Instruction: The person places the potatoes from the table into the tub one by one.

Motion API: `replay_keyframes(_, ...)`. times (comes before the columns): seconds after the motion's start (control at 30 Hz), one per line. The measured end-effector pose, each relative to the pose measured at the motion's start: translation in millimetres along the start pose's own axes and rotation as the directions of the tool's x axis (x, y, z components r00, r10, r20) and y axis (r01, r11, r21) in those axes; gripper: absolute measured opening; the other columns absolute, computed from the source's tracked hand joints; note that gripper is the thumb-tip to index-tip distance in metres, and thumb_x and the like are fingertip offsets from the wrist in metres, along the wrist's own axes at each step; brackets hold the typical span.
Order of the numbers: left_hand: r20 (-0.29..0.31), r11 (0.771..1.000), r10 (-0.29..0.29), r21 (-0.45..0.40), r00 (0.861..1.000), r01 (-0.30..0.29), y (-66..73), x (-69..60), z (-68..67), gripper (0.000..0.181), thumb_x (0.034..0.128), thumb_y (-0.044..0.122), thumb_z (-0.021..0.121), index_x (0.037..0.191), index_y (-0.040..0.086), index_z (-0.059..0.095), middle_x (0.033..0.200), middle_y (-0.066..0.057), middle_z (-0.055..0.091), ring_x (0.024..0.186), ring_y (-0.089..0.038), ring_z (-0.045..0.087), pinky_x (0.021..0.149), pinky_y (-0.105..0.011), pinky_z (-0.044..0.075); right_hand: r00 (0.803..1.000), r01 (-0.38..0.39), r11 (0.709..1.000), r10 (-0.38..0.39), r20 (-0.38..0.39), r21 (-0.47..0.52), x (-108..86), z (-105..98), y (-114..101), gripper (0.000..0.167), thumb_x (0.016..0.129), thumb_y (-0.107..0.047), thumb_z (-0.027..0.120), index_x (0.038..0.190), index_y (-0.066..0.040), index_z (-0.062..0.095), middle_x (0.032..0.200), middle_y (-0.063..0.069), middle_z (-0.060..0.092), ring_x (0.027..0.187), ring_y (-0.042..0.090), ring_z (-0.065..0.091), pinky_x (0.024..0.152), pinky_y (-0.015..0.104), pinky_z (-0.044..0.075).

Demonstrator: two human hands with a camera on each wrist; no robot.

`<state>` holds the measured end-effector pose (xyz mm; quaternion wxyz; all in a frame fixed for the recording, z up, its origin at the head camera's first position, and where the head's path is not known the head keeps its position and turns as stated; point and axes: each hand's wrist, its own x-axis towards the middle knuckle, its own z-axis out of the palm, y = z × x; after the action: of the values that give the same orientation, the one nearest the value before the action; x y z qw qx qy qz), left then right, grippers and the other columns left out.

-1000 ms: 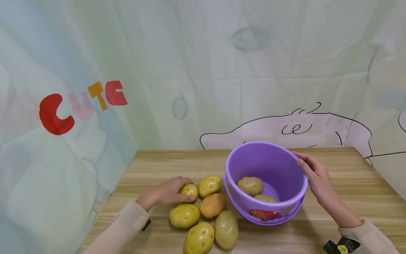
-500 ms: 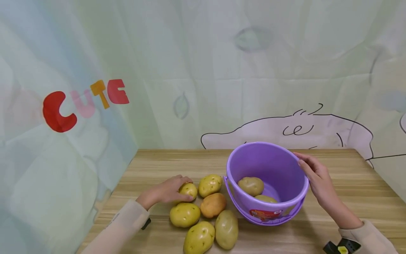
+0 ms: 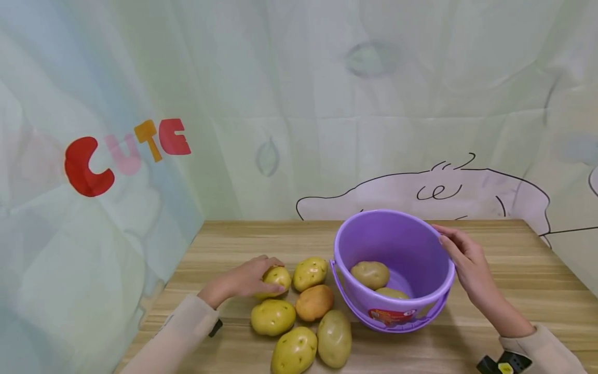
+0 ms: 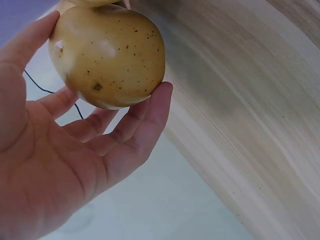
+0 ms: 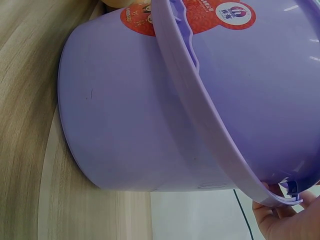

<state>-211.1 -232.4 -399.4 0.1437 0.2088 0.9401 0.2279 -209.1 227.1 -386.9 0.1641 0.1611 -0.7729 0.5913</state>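
A wood-grained desk (image 3: 504,259) carries a round purple plastic bucket (image 3: 397,244), about midway between its left and right edges. The right hand (image 3: 472,267) holds the bucket at its rim — grip curled over it. Towards the desk's left edge, the left hand (image 3: 247,278) has its grip closed round a smooth oval yellow potato (image 3: 277,279) — five more potatoes (image 3: 273,317) cluster near it; two tan potatoes (image 3: 370,275) lie in the bucket.

A wood-grain bench (image 3: 261,239) stands before a creased, pale green printed backdrop (image 3: 308,98) with faint leaf motifs (image 3: 268,157). Above the far edge shows a lilac cartoon figure (image 3: 476,192) outlined in black. The bluish left side panel (image 3: 42,259) bears "CUTE" lettering (image 3: 79,166) in red, pink and orange.
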Motion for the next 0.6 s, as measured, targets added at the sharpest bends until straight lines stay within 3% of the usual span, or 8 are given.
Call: replay_keyframes(0.6, -0.030, 0.998, 0.062, 0.015, 0.998, -0.062, 5.4, -3.4, -11.2, 0.062, 0.0929, 0.042, 0.069, 0.137, 0.002, 0.054, 0.118, -0.013, 0.057, 0.096, -0.019, 0.053, 0.080, -0.040, 0.048, 1.000, 0.022, 0.999, -0.021, 0.021, -0.038, 1.0, -0.9, -2.1, 0.035, 0.107, -0.013, 0.046, 0.131, 0.012, 0.054, 0.109, -0.010, 0.066, 0.095, 0.005, 0.061, 0.077, 0.014, 0.050)
